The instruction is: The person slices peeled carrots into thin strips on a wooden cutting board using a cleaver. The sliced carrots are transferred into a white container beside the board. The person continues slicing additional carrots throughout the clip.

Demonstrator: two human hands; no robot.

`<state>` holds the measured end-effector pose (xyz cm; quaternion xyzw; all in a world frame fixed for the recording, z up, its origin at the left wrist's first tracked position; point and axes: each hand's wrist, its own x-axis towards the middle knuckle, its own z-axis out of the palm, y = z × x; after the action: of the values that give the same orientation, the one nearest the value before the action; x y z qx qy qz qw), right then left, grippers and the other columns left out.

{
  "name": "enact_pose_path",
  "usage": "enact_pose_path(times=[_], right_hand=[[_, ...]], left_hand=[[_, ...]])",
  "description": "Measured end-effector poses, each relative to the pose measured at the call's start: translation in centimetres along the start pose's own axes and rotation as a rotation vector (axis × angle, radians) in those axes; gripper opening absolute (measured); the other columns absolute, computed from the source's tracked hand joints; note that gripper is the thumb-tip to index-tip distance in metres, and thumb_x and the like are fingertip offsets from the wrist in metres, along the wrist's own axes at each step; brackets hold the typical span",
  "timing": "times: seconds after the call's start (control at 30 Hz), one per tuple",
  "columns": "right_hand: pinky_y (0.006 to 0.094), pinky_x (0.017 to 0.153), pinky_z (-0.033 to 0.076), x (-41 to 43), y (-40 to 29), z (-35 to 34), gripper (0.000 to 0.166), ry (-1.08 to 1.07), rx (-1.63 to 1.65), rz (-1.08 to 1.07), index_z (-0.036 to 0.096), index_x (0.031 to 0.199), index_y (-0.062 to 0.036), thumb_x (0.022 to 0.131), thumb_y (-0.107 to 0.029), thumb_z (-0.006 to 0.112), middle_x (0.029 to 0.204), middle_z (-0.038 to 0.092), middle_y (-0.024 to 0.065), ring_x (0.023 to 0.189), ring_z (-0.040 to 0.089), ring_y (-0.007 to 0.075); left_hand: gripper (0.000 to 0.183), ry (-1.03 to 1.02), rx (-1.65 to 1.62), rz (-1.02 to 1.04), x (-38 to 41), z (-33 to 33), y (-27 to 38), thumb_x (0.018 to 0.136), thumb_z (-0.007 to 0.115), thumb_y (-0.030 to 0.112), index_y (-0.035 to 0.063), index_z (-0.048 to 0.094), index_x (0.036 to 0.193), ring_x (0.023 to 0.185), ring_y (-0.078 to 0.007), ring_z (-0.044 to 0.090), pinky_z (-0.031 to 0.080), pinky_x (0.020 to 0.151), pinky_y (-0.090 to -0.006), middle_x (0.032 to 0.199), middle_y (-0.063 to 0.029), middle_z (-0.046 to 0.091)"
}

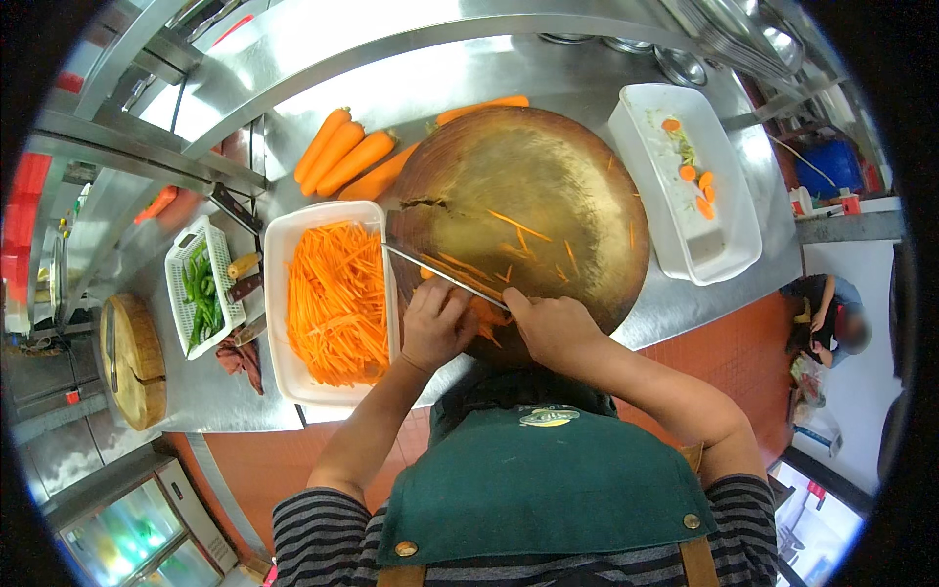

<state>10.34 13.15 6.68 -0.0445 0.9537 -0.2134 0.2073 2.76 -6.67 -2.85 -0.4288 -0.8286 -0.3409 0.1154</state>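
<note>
My right hand (pixel 554 323) grips a knife by its handle end. The knife's thin blade (pixel 440 273) reaches left across the round wooden chopping block (pixel 557 176), its tip near the rim of a white plastic tub. Close against the blade, my left hand (pixel 436 319) bends its fingers down over carrot pieces, which it mostly hides. Cut carrot shreds (pixel 490 319) lie between my hands, and a few loose strips (pixel 519 224) are scattered over the block. Left of the block, the white tub (pixel 274 293) holds a heap of shredded carrot (pixel 337 308).
Whole carrots (pixel 343 154) lie behind the block. At right stands a white bin (pixel 722 257) with carrot ends. Green chillies (pixel 199 286) fill a basket (pixel 180 323) at left, near a cloth (pixel 242 363) and a second block (pixel 139 359). A steel shelf (pixel 411 35) overhangs the counter. Another person (pixel 825 315) is at far right.
</note>
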Motion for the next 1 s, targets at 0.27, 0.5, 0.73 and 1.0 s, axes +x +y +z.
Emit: enact_pose_path(times=[0.27,0.5,0.73,1.0], right_hand=[[0.0539,0.059,0.051,-2.8,2.6,-0.3,0.026,0.054,0.038,-0.021,0.046,0.113,-0.0051,0.089,-0.009,0.055,0.073,0.067,0.0217,0.068,0.066,0.045],[0.0553,0.059,0.052,-2.2,1.1,-1.8,0.026,-0.003,-0.036,-0.059,0.046,0.111,-0.0036,0.087,-0.007,0.054,0.068,0.065,0.0212,0.065,0.066,0.0443],[0.0552,0.065,0.054,0.4,-0.2,-0.1,0.025,-0.043,0.003,0.007,0.047,0.111,-0.0043,0.087,-0.009,0.054,0.077,0.068,0.0251,0.074,0.068,0.045],[0.0562,0.063,0.052,-1.4,1.7,0.1,0.028,0.022,0.03,0.012,0.045,0.117,-0.007,0.09,-0.01,0.052,0.076,0.068,0.0234,0.071,0.067,0.0443]], left_hand=[[0.035,0.018,-0.01,0.013,0.1,0.0,0.1,0.074,0.07,0.007,0.0047,0.064,0.108,0.103,-0.0361,0.059,0.051,0.088,-0.0425,0.112,-0.0153,0.058],[0.036,0.028,0.003,0.007,0.0,0.0,0.3,0.073,0.071,0.008,0.0055,0.064,0.109,0.101,-0.0357,0.059,0.051,0.087,-0.0427,0.111,-0.0147,0.058],[0.037,0.001,-0.016,-0.014,-0.1,-0.1,0.3,0.073,0.071,0.008,0.0051,0.064,0.109,0.101,-0.0358,0.06,0.051,0.088,-0.0425,0.111,-0.0147,0.058],[0.035,0.072,0.019,0.001,-0.2,0.2,0.3,0.074,0.071,0.009,0.0046,0.064,0.108,0.102,-0.0372,0.058,0.051,0.089,-0.0446,0.11,-0.0159,0.056]])
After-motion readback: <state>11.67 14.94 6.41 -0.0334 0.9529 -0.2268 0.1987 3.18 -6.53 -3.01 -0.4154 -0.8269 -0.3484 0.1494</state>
